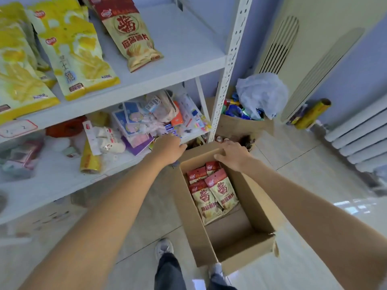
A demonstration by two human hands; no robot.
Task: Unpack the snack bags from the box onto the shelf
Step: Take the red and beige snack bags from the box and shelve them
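An open cardboard box (257,208) stands on the floor in front of my feet. Several red-and-beige snack bags (211,193) lie in its far half; the near half is bare cardboard. My right hand (232,155) grips the box's far rim. My left hand (167,149) rests on the box's far left corner, close to the lower shelf's edge, and holds no bag. On the upper shelf (184,57) lies one matching red-and-beige bag (129,32) beside several yellow snack bags (73,53).
The lower shelf (62,176) holds mixed stationery, packets and a gold foil roll (90,160). A white shelf post (228,65) rises right of the shelves. Behind it stands a carton of wrappers with a plastic bag (261,93). A radiator (360,139) lines the right wall.
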